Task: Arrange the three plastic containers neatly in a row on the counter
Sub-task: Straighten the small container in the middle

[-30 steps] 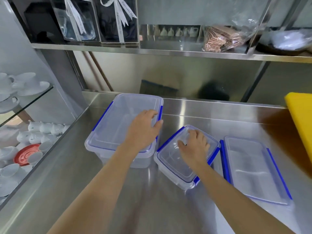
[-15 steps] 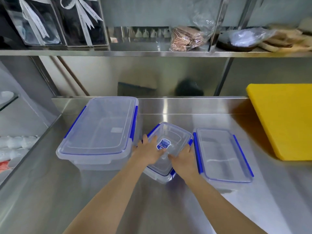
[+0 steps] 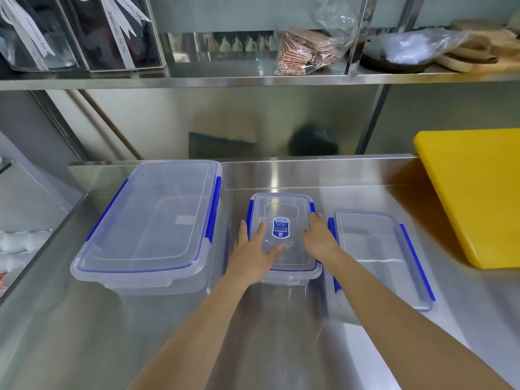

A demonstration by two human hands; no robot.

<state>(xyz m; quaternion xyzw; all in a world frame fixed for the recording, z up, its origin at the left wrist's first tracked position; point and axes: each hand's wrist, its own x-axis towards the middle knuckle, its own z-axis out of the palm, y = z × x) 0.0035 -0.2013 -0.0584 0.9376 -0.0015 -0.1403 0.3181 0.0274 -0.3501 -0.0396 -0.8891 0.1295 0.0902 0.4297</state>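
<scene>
On the shiny table [image 3: 275, 347], both hands, left hand [image 3: 253, 256] and right hand [image 3: 319, 239], press flat on the small box [image 3: 281, 220] between the big box [image 3: 157, 220] and flat box [image 3: 377, 254]; it looks light, stiff, slippery, best held by its sides.

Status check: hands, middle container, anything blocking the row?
Left hand and right hand flat on small container, no closed grip. It sits between large container and shallow container. Nothing in the way.
</scene>
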